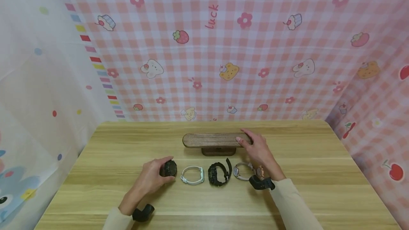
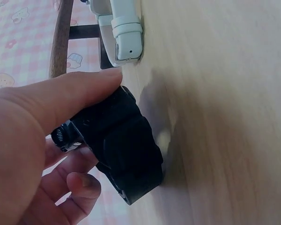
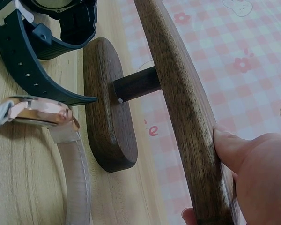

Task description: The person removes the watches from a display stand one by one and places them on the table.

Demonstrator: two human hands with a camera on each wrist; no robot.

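Observation:
My left hand pinches a chunky black watch at the left end of a row of watches. In the left wrist view the thumb lies on that watch's upper edge, fingers curled behind. My right hand grips the right end of a dark wooden watch stand, thumb on the near side. The right wrist view shows the stand's bar joined by a short post to its rounded base. Nothing hangs on the bar.
Between the hands lie a white watch, another black watch with its strap end sticking up, and a pale-strapped rose-gold watch. Beside my right wrist, a second rose-gold watch is partly hidden. A checked cloth hangs behind the wooden table.

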